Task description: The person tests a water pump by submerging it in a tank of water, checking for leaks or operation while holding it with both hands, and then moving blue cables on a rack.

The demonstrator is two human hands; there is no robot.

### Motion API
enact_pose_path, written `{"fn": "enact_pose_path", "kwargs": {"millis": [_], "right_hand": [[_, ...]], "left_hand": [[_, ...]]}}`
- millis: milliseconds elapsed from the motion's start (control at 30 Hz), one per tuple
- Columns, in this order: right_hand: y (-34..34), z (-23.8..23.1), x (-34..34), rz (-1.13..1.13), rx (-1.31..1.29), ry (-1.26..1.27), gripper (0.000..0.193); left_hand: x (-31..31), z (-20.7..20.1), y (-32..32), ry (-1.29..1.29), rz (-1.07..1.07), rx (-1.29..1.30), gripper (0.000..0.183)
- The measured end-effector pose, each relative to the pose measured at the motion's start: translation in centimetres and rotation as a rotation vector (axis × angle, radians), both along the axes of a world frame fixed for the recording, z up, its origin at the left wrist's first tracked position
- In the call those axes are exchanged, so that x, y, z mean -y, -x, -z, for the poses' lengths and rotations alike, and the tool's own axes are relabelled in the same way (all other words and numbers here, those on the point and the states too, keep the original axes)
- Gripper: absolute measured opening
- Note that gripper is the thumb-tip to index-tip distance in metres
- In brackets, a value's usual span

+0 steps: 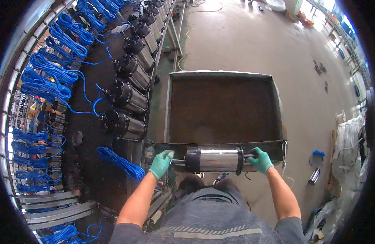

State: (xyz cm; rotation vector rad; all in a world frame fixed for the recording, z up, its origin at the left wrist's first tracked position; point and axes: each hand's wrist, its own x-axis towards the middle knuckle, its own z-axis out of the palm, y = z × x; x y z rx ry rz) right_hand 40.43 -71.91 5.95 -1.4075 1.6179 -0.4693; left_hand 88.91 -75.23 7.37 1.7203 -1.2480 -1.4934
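I hold a cylindrical pump motor (214,160), shiny steel in the middle with black end caps, level in front of my waist. My left hand (161,163), in a green glove, grips its left end. My right hand (260,160), also gloved in green, is closed on the shaft at its right end. The motor hangs just over the near rim of a large brown metal cart tray (224,110).
On the dark bench (94,171) at my left lies a row of several similar motors (124,124) with coiled blue cables (53,73). A loose blue cable coil (120,162) lies near my left hand. Concrete floor (244,40) stretches beyond; white sacks (350,142) stand right.
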Motion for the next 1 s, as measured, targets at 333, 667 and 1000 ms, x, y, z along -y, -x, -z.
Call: {"fn": "enact_pose_path", "kwargs": {"millis": [333,667,1000], "right_hand": [[0.5,-1.0,-0.7,0.213,0.521,-0.181,0.02],[0.6,-4.7,1.5,0.301,0.559,-0.53,0.042],[-0.2,-7.5,3.7,0.302,0.445,-0.801,0.043]], "left_hand": [[0.2,-1.5,-0.2,0.375,0.326,0.282,0.03],[-0.2,-3.7,-0.2,0.263,0.319,0.033,0.045],[2.1,-2.4,-3.2,0.013,0.516,-0.045,0.043]]}}
